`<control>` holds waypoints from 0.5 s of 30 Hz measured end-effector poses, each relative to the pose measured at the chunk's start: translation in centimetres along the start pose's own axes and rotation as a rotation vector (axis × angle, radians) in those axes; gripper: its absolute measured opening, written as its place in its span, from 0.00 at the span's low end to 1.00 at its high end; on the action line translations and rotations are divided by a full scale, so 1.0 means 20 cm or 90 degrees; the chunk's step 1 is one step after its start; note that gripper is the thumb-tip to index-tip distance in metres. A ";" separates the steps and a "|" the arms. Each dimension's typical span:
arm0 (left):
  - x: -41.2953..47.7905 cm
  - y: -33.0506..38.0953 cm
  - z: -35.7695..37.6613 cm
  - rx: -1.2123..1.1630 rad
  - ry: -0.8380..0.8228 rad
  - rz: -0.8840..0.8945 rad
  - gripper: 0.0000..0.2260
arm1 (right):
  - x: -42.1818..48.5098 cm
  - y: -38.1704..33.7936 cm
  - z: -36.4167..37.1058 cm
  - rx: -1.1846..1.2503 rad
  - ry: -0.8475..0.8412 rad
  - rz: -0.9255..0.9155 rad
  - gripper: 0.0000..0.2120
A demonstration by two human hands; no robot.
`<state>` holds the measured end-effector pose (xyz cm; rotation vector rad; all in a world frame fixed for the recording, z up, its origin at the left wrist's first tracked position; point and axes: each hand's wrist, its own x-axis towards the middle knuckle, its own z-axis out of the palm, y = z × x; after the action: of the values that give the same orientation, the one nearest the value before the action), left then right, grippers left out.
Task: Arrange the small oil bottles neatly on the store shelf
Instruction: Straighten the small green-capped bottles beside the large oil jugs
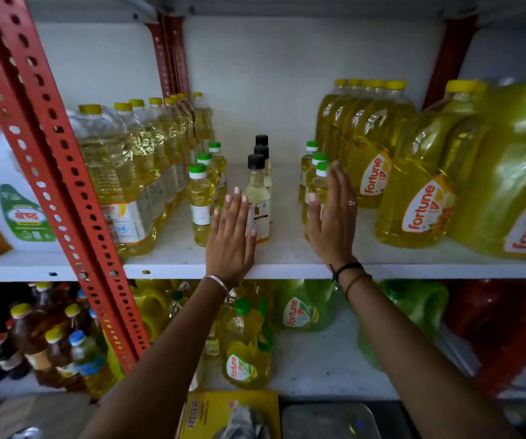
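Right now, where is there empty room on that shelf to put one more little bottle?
The widest bare patch on the shelf lies between the black-capped bottles and the right green-capped bottles, running back to the wall. A thin gap separates the left green-capped bottles from the black-capped ones. The big bottles and jugs crowd both ends.

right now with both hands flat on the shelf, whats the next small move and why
Probably slide the left hand rightward to nudge the black-capped bottles towards the right green-capped row that the right hand braces. A wide gap separates those two rows, while the left green-capped row stands close.
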<state>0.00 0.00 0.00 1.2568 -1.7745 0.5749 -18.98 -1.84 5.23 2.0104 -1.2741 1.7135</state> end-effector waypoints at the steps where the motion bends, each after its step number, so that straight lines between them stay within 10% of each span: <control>1: 0.00 -0.01 0.00 0.009 -0.008 -0.011 0.26 | 0.03 0.02 0.01 0.029 0.023 0.029 0.23; 15: -0.02 -0.02 0.02 0.060 -0.056 -0.024 0.26 | 0.24 0.19 0.00 0.251 -0.096 0.237 0.18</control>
<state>0.18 -0.20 -0.67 1.3966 -1.8090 0.5965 -21.85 -6.40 8.19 2.2614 -1.5394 2.1622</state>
